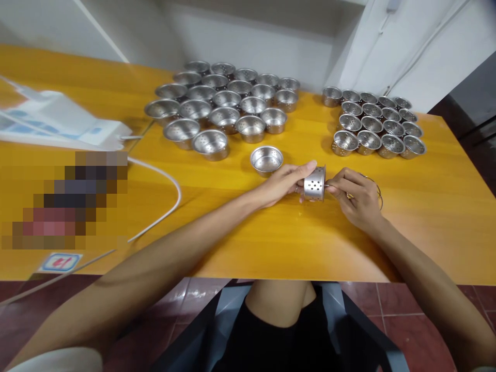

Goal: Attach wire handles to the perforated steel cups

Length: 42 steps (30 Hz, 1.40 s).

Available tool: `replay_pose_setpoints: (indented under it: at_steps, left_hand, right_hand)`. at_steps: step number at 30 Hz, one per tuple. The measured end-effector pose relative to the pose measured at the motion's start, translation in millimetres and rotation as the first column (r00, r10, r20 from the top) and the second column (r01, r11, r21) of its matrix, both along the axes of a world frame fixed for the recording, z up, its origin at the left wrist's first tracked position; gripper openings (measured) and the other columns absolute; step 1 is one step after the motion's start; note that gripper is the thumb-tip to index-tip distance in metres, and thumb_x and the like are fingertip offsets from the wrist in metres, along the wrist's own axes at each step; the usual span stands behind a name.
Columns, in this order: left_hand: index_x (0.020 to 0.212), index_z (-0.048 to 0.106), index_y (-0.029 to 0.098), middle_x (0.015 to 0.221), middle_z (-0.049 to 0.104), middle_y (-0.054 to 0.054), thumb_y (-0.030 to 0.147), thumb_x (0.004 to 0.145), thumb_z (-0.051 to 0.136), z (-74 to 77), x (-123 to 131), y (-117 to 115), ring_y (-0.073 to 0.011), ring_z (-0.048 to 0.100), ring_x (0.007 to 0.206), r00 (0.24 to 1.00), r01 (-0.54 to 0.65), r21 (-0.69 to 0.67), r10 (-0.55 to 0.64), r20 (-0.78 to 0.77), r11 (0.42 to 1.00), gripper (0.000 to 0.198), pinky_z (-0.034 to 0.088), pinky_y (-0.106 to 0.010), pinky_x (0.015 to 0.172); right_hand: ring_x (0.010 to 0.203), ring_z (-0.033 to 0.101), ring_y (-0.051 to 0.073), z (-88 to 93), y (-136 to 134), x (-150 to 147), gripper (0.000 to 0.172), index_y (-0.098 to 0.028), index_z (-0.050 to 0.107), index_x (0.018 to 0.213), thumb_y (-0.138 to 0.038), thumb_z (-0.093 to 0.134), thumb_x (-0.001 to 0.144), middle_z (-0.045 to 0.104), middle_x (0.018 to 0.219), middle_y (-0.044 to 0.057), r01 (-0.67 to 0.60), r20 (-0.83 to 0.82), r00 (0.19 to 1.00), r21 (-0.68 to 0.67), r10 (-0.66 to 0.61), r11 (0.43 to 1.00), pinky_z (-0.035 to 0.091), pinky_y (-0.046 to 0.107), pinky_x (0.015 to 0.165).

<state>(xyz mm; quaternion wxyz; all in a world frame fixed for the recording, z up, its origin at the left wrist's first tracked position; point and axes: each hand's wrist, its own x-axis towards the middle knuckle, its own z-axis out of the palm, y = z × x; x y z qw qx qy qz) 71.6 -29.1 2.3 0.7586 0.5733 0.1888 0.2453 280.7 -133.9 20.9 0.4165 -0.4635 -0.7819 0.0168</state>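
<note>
Cup (314, 184) held sideways by left hand (282, 184), rim toward right hand (358, 199), by which wire (327, 185) is pinched end-on.

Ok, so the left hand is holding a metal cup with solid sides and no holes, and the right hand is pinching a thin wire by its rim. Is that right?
Not quite: the side of the metal cup is pierced with holes, as the head view shows. The left hand does hold it, and the right hand pinches a thin wire by its rim.
</note>
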Motion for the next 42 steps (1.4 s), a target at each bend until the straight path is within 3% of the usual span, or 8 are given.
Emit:
replay_pose_setpoints:
  at_steps: [11, 16, 31, 37, 42]
  left_hand:
    - [0.096, 0.077, 0.011, 0.088, 0.081, -0.014, 0.086, 0.094, 0.069, 0.6, 0, 1, -0.0181, 0.075, 0.074, 1.000, 0.028, 0.010, -0.028, -0.002, 1.000, 0.076, 0.057, -0.026, 0.060]
    - [0.097, 0.078, 0.011, 0.089, 0.082, -0.015, 0.087, 0.095, 0.068, -0.2, 0, 1, -0.0186, 0.075, 0.075, 1.000, 0.025, 0.012, -0.025, -0.007, 1.000, 0.077, 0.057, -0.027, 0.061]
    - [0.100, 0.078, 0.011, 0.078, 0.077, -0.009, 0.089, 0.092, 0.069, -3.6, 4, -1, -0.0147, 0.070, 0.061, 1.000, 0.000, 0.049, 0.001, -0.011, 0.999, 0.079, 0.057, -0.024, 0.055]
    - [0.104, 0.079, 0.010, 0.085, 0.079, -0.011, 0.084, 0.097, 0.068, -1.8, 6, -4, -0.0178, 0.075, 0.070, 0.997, -0.065, 0.022, 0.065, -0.038, 0.998, 0.075, 0.062, -0.027, 0.059]
    - [0.101, 0.079, 0.011, 0.092, 0.080, -0.012, 0.084, 0.099, 0.064, -1.3, 7, -5, -0.0188, 0.076, 0.081, 0.997, -0.050, 0.051, 0.053, -0.057, 0.997, 0.074, 0.062, -0.028, 0.070]
  right_hand:
    - [0.074, 0.064, 0.018, -0.7, 2, 2, 0.029, -0.026, 0.080, 0.097, -0.035, 0.061, 0.116, 0.070, 0.085, 0.005, -0.042, -0.023, 0.999, 0.011, 0.042, 0.999, 0.049, 0.034, 0.069]
    - [0.074, 0.064, 0.019, -0.4, 2, 2, 0.034, -0.026, 0.079, 0.094, -0.041, 0.059, 0.117, 0.071, 0.085, 0.006, -0.041, -0.018, 0.999, -0.025, 0.040, 0.999, 0.050, 0.035, 0.069]
    - [0.073, 0.066, 0.020, -0.5, -1, -3, 0.039, -0.026, 0.082, 0.090, -0.047, 0.061, 0.116, 0.072, 0.083, 0.006, -0.038, -0.110, 0.993, -0.043, 0.033, 0.998, 0.051, 0.036, 0.070]
    - [0.058, 0.060, 0.017, 3.9, -3, -9, 0.050, -0.024, 0.078, 0.081, -0.060, 0.063, 0.113, 0.067, 0.062, 0.002, -0.014, -0.251, 0.967, -0.207, -0.039, 0.978, 0.047, 0.034, 0.062]
    - [0.047, 0.060, 0.014, 2.2, -5, -11, 0.050, -0.023, 0.077, 0.081, -0.066, 0.071, 0.106, 0.068, 0.062, 0.000, -0.097, -0.439, 0.894, -0.388, -0.091, 0.916, 0.047, 0.030, 0.049]
